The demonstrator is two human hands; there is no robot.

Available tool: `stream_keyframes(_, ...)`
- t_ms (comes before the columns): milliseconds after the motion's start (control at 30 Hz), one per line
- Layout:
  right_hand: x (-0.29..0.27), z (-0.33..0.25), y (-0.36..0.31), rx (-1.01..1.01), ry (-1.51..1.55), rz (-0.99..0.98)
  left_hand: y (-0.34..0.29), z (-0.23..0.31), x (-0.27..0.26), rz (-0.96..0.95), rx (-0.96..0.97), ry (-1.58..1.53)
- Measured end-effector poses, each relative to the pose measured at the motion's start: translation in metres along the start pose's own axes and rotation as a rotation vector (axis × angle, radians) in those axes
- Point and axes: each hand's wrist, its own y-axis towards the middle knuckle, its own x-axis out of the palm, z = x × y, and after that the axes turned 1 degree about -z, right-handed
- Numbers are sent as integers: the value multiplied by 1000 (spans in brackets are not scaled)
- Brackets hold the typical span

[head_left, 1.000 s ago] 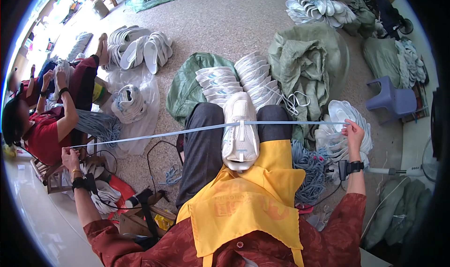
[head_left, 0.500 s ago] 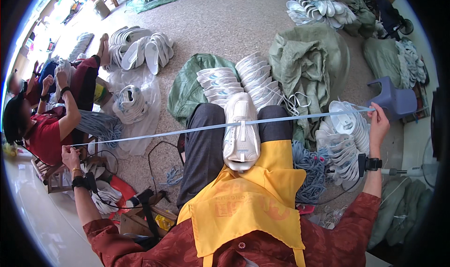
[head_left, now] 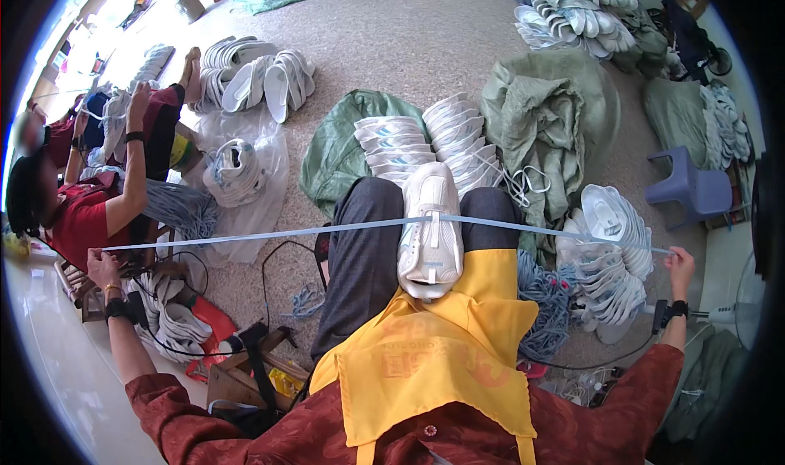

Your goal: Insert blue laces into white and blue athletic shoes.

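A white shoe upper (head_left: 431,240) rests between my knees, over the yellow apron (head_left: 441,342). A light blue shoelace (head_left: 327,230) passes through the loop on its tongue and stretches out to both sides. Far out on the left, my left hand (head_left: 103,269) is closed on one end of the lace. My right hand (head_left: 679,270) pinches the other end, out to the right beside a stack of white shoe uppers (head_left: 613,236). Both arms are spread wide and the lace looks taut.
Bundled blue laces (head_left: 544,301) lie by my right knee. Ahead are rows of white uppers (head_left: 396,150) and green sacks (head_left: 548,114). A purple stool (head_left: 689,185) stands at right. A co-worker in red (head_left: 90,220) sits at left. A wooden stool (head_left: 253,375) is near my left arm.
Both my hands have moved outward and lower, drawing the lace wider. Its right part now slopes down toward my right hand. The co-worker's hands have risen with a lace.
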Motion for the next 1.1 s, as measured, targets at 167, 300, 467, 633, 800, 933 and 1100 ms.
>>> stream_keyframes(167, -44, 44, -3, 14, 46, 57, 11, 15, -19, 4, -124, -1)
stream_keyframes(300, -64, 63, -4, 12, -100, 120, 14, 30, -28, 0, -96, 62)
stream_keyframes(467, -70, 81, -8, -12, -237, 196, 3, 40, -22, 55, 164, 307)
stream_keyframes(633, -84, 98, -31, -156, -454, 212, -6, 39, -28, 42, 137, 354)
stream_keyframes(800, -99, 107, -43, 162, -536, 216, -8, 40, -28, 62, 220, 324)
stream_keyframes(933, -108, 116, -50, 107, -518, 225, -9, 48, -27, 50, 175, 337)
stream_keyframes(1100, -110, 126, -52, 131, -454, 291, -6, 59, -35, 82, 248, 297)
